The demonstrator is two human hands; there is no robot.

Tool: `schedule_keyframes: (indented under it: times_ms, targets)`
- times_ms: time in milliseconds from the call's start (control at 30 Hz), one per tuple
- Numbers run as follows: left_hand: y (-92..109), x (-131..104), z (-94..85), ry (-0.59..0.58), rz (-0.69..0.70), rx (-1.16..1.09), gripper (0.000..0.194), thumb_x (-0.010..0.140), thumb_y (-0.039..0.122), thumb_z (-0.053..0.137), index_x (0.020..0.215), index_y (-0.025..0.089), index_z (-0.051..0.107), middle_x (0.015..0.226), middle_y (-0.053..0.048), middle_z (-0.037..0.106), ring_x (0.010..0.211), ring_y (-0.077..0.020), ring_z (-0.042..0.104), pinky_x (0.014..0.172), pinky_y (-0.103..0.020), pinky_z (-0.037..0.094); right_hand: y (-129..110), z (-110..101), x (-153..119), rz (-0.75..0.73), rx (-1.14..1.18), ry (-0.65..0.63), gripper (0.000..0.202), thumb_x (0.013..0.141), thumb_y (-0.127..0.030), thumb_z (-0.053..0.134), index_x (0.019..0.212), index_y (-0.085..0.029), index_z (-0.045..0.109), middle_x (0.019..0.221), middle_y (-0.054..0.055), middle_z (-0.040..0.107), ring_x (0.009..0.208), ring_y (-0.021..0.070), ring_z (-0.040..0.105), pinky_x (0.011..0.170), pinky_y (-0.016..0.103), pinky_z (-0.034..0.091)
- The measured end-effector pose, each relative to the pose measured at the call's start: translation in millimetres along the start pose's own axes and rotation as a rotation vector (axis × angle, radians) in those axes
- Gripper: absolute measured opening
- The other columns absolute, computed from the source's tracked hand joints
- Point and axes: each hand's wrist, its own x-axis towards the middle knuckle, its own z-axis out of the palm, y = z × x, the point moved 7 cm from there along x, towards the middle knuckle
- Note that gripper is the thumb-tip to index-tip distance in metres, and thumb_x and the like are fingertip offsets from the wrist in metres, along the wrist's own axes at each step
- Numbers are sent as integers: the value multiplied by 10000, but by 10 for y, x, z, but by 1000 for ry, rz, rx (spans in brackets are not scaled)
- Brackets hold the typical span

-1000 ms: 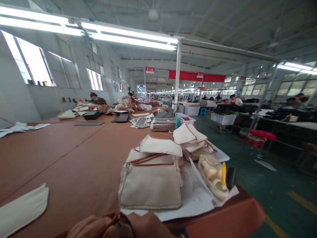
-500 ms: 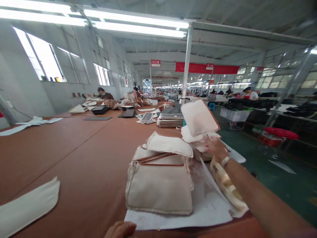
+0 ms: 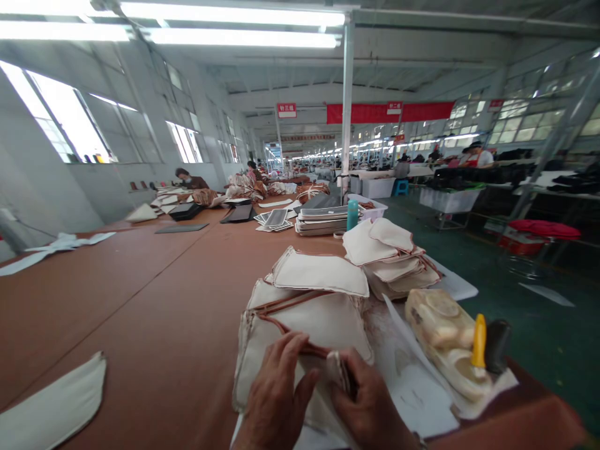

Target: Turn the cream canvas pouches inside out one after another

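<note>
A stack of cream fabric pouches with brown edging (image 3: 319,272) lies in front of me on white paper (image 3: 417,394). My left hand (image 3: 281,387) rests on the top pouch (image 3: 253,362) near its brown-trimmed opening, fingers spread and thumb apart. My right hand (image 3: 365,394) is closed on the right edge of that pouch, which is bent up between thumb and fingers. Behind and to the right is a second pile of cream pouches (image 3: 394,256).
A yellowed plastic container (image 3: 440,319) with yellow and black handled tools stands at the right. Farther back are stacked grey panels (image 3: 323,222) and a teal bottle (image 3: 352,214). A cream piece (image 3: 56,400) lies at the left. People sit in the distance.
My right hand has let go of a pouch at the right pile and come back to the near stack, gripping the top pouch's edge. My left hand has moved up onto that pouch.
</note>
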Motion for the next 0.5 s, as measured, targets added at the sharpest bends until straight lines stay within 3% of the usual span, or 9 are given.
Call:
schedule_keyframes:
  times_ms: [133,200,333,433,500]
  targets:
    - [134,158,-127,-199,94,-118,88,919,250,552,954,182,595,926,-73,635,858,-211,626,743,-311,545,-188,157,-232,14,63,-73,202,713,-169,606,915,-173,614,760,27,689,647,181,610,617,261,478]
    - [156,128,-223,-227,96,-143,122,918,284,565,860,181,593,836,-52,611,758,-187,607,664,-274,522,-250,191,-283,42,116,-97,257,702,-172,605,957,-171,629,777,30,695,646,178,609,605,255,476]
    - [185,-37,-449,-77,101,-137,55,902,224,596,949,196,599,901,-42,610,797,-161,609,718,-242,501,-380,294,-323,118,141,-94,280,659,-165,632,939,-176,625,687,2,643,580,156,556,559,240,450]
    - [175,-176,-598,41,53,-96,49,884,174,616,904,204,583,867,-21,601,777,-144,604,730,-229,478,-468,476,-393,198,300,-101,303,682,-253,665,966,-173,594,740,22,652,649,183,587,606,262,475]
    - [186,-254,-689,59,34,-82,68,887,160,601,850,207,568,846,-17,604,779,-152,594,745,-248,461,-512,604,-485,238,392,-121,387,694,-343,703,1016,-172,574,779,38,654,683,197,592,627,280,480]
